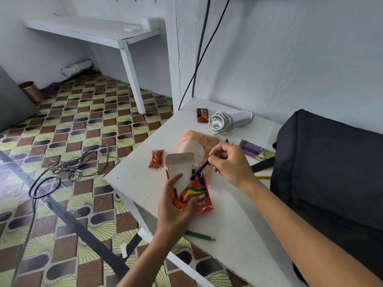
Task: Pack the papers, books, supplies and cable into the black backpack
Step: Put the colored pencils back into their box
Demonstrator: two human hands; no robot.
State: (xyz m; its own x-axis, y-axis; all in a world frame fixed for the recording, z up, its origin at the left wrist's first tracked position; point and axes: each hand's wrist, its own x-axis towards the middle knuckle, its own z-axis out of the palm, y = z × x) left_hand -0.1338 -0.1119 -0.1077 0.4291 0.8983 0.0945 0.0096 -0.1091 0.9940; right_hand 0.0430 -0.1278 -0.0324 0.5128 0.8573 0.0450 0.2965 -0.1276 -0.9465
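The left hand point(176, 206) gripped an orange pencil box point(193, 193) above the white table point(228, 224), thumb curled over its front and fingers wrapped behind, with the box's white flap point(179, 160) standing open at the top. The right hand point(230, 164) pinched a dark pencil point(200, 169) between thumb and fingertips, its lower end sitting in the mouth of the box, just right of the flap.

Just beyond the two hands lay an orange plastic bag point(199, 139) on the table. Left of the held box, close by, lay a small red packet point(156, 158). Farther off past the bag sat a coiled white cable point(221, 122) against a white tube, with another red packet point(202, 115) just left of it. Right of the right hand lay a purple wrapper point(256, 151), and beyond the wrist a yellow pencil point(263, 176) touched the edge of the black backpack point(331, 162), which lay on the table's right side. Near the left wrist, towards the person, a green pencil point(200, 236) lay on the table. Black wires point(70, 166) trailed across the patterned floor well to the left.
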